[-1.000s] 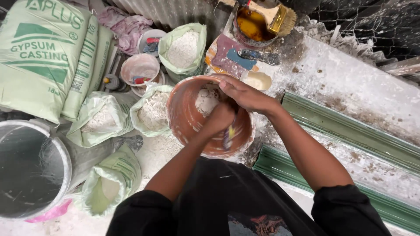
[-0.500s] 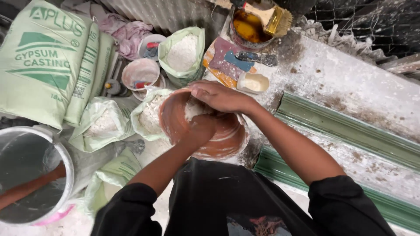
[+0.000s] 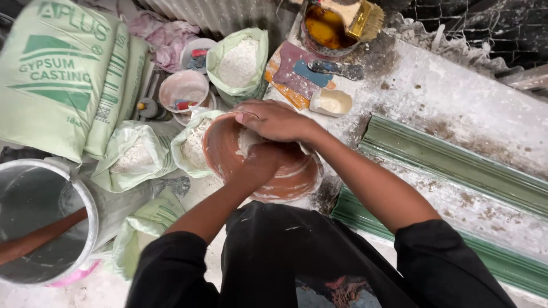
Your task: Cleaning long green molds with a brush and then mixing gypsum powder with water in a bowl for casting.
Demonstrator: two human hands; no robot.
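Bowl: the terracotta bowl (image 3: 274,171) sits before us on the desk (image 3: 456,108).
Change: our right hand (image 3: 274,121) has slid onto its far rim, fingers flat.
Hidden: our left hand (image 3: 260,162) inside; we cannot tell its grip.

Black long sleeves pushed above the elbows, black top (white powder specks), bare forearms

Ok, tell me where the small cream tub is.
In the head view, the small cream tub sits on the dusty ledge, just right of the coloured scrapers and beyond the right hand.
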